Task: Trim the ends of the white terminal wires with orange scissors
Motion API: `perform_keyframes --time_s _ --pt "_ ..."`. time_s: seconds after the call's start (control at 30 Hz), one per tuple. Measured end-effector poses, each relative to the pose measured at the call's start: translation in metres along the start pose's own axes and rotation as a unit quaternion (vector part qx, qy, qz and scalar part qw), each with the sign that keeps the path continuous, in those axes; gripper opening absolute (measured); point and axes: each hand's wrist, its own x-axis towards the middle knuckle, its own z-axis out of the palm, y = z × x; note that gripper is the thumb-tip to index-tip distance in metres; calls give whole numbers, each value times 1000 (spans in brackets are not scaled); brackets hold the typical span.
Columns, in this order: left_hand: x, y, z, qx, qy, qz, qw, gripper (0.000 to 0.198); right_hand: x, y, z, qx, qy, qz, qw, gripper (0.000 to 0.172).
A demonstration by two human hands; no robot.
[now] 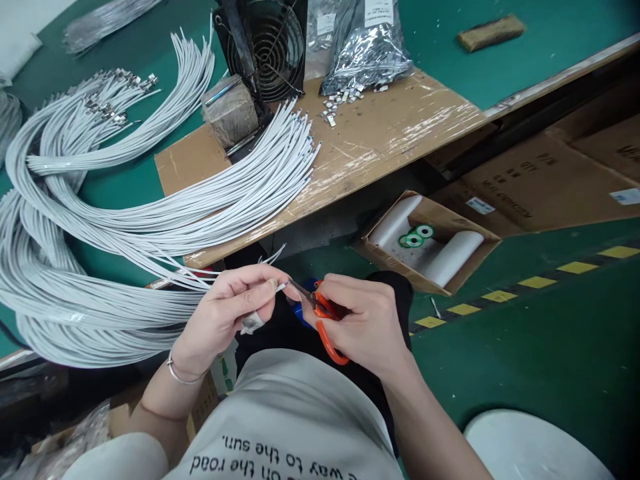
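Observation:
My left hand (240,303) pinches a thin white cable (281,287) near its end, in front of the table edge. One finger of that hand wears a greyish wrap. My right hand (357,320) grips orange-handled scissors (327,327), whose blades point left and meet the cable's tip. Whether the blades touch or enclose the tip is too small to tell. Beside my left hand, large bundles of white cables (225,200) curve across the table and the cardboard, with loose ends toward the right. Other cable ends in the bundle carry metal connectors (107,110).
A black fan (270,50) stands behind a wrapped block (230,110). Small metal pieces (345,100) lie by a plastic bag (367,50). The cardboard sheet (400,127) overhangs the table edge. Below, an open box (450,267) holds spools and white rolls. A round white stool (535,447) stands lower right.

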Motion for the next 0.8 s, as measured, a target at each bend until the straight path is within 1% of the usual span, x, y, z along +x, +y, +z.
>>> perform_keyframes --time_s 0.07,0.13,0.27,0.37,0.5,0.8 --pt "0 1 0 7 -4 2 1000 25 0 0 1 -7 7 -7 1000 47" --pt "1 2 1 8 -9 4 1000 26 1 1 2 -8 27 -12 1000 47" --pt "4 5 5 -25 -4 -2 1000 23 0 3 1 5 75 14 997 48" --pt "8 4 8 -51 4 -1 999 21 -3 4 -2 11 58 28 998 47" --pt "9 3 10 -66 13 1 998 21 -7 3 -4 -6 25 23 999 43" --pt "9 4 12 -75 24 -9 997 22 -3 -1 -3 -59 12 -4 998 44"
